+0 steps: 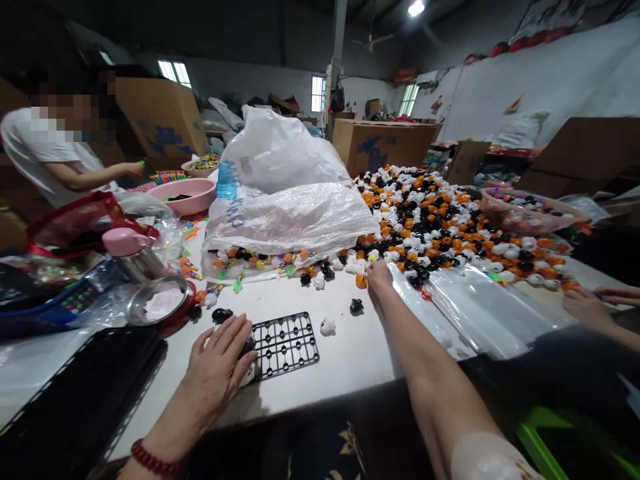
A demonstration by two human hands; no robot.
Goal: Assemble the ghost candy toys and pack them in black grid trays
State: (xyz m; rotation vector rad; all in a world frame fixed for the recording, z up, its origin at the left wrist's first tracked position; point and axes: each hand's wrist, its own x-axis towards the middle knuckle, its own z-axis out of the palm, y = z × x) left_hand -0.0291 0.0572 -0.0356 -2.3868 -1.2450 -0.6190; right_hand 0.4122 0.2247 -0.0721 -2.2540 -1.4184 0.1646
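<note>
A black plastic grid (pixel 285 343) lies on the white table. My left hand (pixel 220 357) rests over its left end, fingers bent over a few small orange, black and white figures that are mostly hidden. My right hand (pixel 380 277) reaches to the near edge of a big heap of small figures (pixel 425 213); its fingertips are by an orange figure (pixel 361 281), and what they hold, if anything, is hidden. A white figure (pixel 328 327) and a black figure (pixel 356 306) lie right of the grid. Another black figure (pixel 221 315) sits behind my left hand.
Stacked black grids (pixel 85 387) lie at the left, near a metal bowl (pixel 160 300) and a pink-lidded flask (pixel 133 250). A large plastic bag (pixel 285 213) stands behind. Clear bags (pixel 480 307) lie right, near another person's hands (pixel 590 310). Someone stands far left.
</note>
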